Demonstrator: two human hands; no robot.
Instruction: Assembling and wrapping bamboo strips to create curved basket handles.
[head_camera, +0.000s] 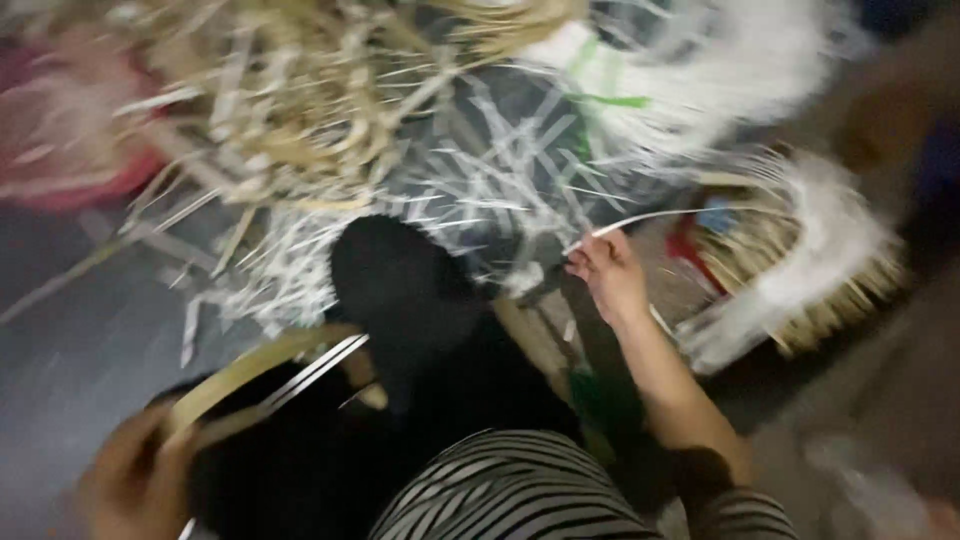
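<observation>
My left hand (135, 480) at the lower left grips a curved hoop of tan strips (255, 370) that arcs up toward the middle. My right hand (610, 275) reaches forward at centre right and pinches the end of a thin white strip (665, 215) that bends off to the right. A dark rounded shape (400, 275), perhaps my knee or foot, sits between the two hands. My striped sleeve (520, 490) fills the bottom middle. The whole view is blurred.
A loose heap of pale tan and white strips (330, 110) covers the dark floor (70, 330) ahead. A partly woven round basket (800, 260) with bristling strip ends lies at the right. A red object (60, 150) sits at the far left.
</observation>
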